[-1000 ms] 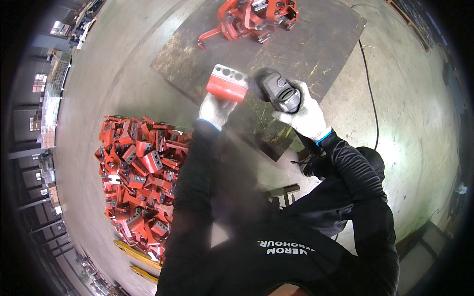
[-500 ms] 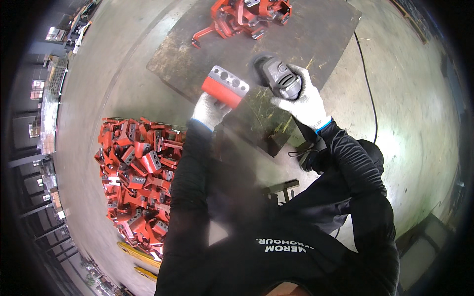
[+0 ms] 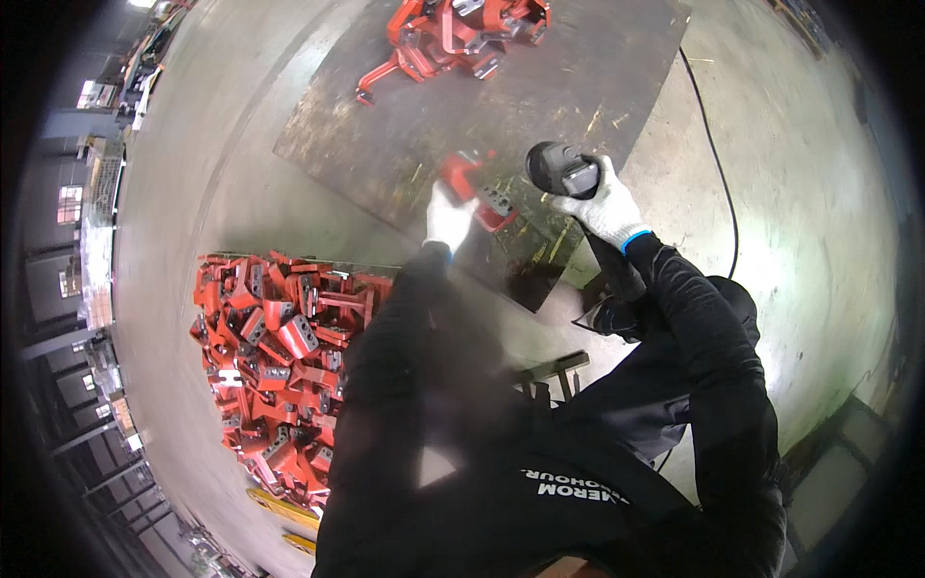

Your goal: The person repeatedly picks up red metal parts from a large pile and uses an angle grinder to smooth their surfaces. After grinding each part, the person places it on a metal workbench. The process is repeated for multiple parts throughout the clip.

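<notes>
My left hand (image 3: 449, 218), in a white glove, is closed on a red metal bracket (image 3: 495, 214) above the near part of the worktable. The bracket's bare grey face, with a row of holes, is turned to the right and its far end is blurred. Over the table's right side, my gloved right hand (image 3: 609, 204) is wrapped around a dark grey angle grinder (image 3: 564, 170). The grinder's round head points left, apart from the bracket. Its disc cannot be made out clearly.
A dark, scuffed steel tabletop (image 3: 356, 144) lies beneath both hands. Several red brackets are heaped (image 3: 453, 43) at its far side. To my left stands a large pile of red brackets (image 3: 279, 356), with yellow bars (image 3: 284, 508) by it. A black cable (image 3: 718, 154) runs along the floor at right.
My left hand has moved right and turned the bracket, so its holed face now points right instead of up. The grinder has tilted and shifted slightly right and down in my right hand.
</notes>
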Demonstrator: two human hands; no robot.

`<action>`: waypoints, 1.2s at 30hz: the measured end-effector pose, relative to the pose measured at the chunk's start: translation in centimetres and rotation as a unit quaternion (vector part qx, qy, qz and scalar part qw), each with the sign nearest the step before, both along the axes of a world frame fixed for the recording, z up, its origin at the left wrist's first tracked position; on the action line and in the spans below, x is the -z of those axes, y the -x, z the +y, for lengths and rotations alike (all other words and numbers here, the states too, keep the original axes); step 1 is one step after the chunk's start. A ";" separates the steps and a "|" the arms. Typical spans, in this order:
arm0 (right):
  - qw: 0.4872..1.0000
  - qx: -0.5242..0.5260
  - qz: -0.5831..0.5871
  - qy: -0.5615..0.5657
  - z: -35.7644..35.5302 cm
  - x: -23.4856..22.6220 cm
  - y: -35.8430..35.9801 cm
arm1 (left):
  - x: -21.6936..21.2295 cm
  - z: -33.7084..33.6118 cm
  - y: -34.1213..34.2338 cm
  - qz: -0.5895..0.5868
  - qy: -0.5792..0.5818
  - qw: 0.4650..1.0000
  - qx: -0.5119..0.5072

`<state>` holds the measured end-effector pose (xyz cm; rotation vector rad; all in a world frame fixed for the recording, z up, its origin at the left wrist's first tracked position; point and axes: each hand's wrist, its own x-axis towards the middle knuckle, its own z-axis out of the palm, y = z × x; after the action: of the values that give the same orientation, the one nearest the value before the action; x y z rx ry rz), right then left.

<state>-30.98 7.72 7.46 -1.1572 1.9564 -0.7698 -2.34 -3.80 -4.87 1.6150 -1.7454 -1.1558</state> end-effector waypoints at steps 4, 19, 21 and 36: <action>0.997 -0.055 0.005 -0.054 -0.4 2.1 -0.8 | 5.9 1.1 -1.8 0.045 0.074 0.996 0.037; 0.959 -0.220 0.101 -0.145 -10.5 9.0 -8.1 | -6.0 0.4 -4.5 -0.164 0.047 0.975 0.142; 0.963 -0.222 0.099 -0.115 -11.6 9.8 -9.0 | -5.8 0.6 -4.1 -0.165 0.098 0.970 0.152; 0.974 -0.127 0.049 -0.183 -10.5 9.6 -6.7 | -6.9 -0.3 -3.9 -0.219 0.037 0.958 0.180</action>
<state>-24.33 -2.79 -2.13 -1.2002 1.8805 -0.2087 1.56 -4.07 2.07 1.6396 -2.4158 -0.9085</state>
